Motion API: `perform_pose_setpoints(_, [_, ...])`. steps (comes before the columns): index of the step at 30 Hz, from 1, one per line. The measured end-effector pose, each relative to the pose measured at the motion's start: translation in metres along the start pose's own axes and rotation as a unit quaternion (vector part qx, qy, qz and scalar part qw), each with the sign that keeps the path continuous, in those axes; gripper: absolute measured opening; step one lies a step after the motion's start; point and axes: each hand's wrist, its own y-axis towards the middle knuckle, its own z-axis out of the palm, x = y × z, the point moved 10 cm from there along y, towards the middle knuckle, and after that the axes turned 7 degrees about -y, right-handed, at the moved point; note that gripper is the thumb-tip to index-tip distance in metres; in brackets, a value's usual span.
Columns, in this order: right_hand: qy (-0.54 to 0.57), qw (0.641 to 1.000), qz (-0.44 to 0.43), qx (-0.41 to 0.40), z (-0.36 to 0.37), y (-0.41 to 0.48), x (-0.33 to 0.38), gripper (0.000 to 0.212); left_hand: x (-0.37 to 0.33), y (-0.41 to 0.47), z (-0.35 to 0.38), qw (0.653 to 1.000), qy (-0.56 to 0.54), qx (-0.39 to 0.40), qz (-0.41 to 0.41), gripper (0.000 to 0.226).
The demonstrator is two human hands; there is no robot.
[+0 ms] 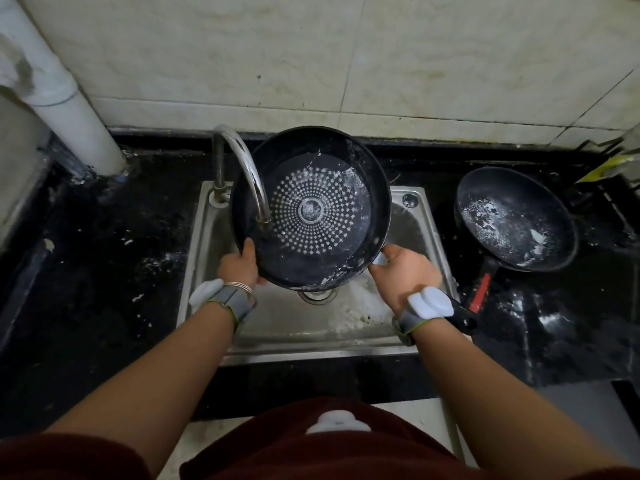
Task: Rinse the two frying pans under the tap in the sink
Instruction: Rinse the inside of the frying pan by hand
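Two frying pans, one over the sink (204, 271), one waiting on the bench (104, 237).

I am holding the tilted pan (311, 209) under the tap (242, 157): left hand (239, 268) gripping its rim, right hand (405, 271) clasping its handle; water is streaking inside. Second pan (516, 220), carrying white residue, is sitting right of the sink.
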Motion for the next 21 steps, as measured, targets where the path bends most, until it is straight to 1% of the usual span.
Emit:
perform_pose_setpoints(2, [0.004,1.000,0.005,-0.003,0.000,-0.001,-0.001,0.028,0.003,-0.008,0.011,0.999,-0.020,0.033,-0.008,0.037])
perform_pose_setpoints(4, [0.009,1.000,0.011,-0.005,-0.001,-0.001,-0.005,0.030,0.014,-0.024,0.032,0.992,-0.024,0.119,-0.032,0.022])
perform_pose_setpoints(6, [0.013,1.000,0.015,-0.006,-0.002,0.000,-0.007,0.032,0.025,-0.037,0.045,0.980,-0.034,0.183,-0.070,0.016])
perform_pose_setpoints(7, [0.015,1.000,0.016,-0.006,-0.001,0.000,-0.007,0.033,0.028,-0.038,0.045,0.977,-0.035,0.192,-0.083,0.015])
perform_pose_setpoints(9, [0.018,1.000,0.017,-0.004,0.002,-0.002,-0.004,0.033,0.030,-0.036,0.040,0.978,-0.009,0.190,-0.087,0.016])
perform_pose_setpoints(11, [0.022,1.000,0.018,-0.004,0.003,-0.004,-0.002,0.030,0.027,-0.031,0.036,0.983,0.009,0.170,-0.069,0.019])
perform_pose_setpoints(13, [0.025,1.000,0.012,-0.003,0.002,-0.006,0.002,0.026,0.016,-0.025,0.024,0.993,0.008,0.113,-0.033,0.031])
perform_pose_setpoints(15, [0.016,1.000,0.001,0.000,0.000,-0.007,0.006,0.023,0.006,-0.017,0.009,0.998,-0.018,0.053,-0.021,0.042])
perform_pose_setpoints(16, [0.008,1.000,-0.005,0.003,-0.001,-0.006,0.009,0.023,0.005,-0.013,0.002,0.998,-0.050,0.034,-0.035,0.045])
perform_pose_setpoints(18, [-0.009,1.000,-0.014,0.018,0.000,-0.004,0.010,0.024,0.011,-0.002,-0.002,0.987,-0.130,0.026,-0.091,0.049])
perform_pose_setpoints(19, [-0.015,0.999,-0.018,0.036,0.002,-0.003,0.010,0.024,0.015,-0.001,0.001,0.980,-0.154,0.041,-0.119,0.048])
perform_pose_setpoints(21, [-0.015,0.996,-0.016,0.083,0.013,-0.003,0.004,0.027,0.021,-0.005,0.007,0.976,-0.138,0.085,-0.144,0.041])
